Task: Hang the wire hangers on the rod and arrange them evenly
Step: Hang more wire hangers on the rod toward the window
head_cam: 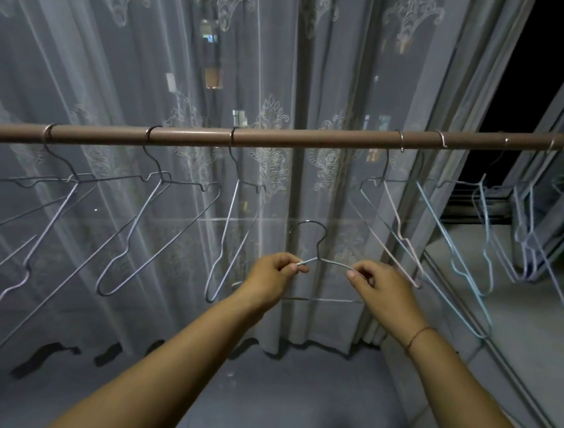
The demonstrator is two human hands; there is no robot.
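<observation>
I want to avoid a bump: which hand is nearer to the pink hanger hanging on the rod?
Right. The right hand is just left of the lower end of the pink hanger; the left hand is farther left, on the other shoulder of the held hanger.

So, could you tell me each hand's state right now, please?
Left hand: pinching the unhung hanger at its left shoulder.
Right hand: pinching its right shoulder.

One head-worn wide-angle view looks forward and slightly down from close below the rod, facing the curtain.
</observation>
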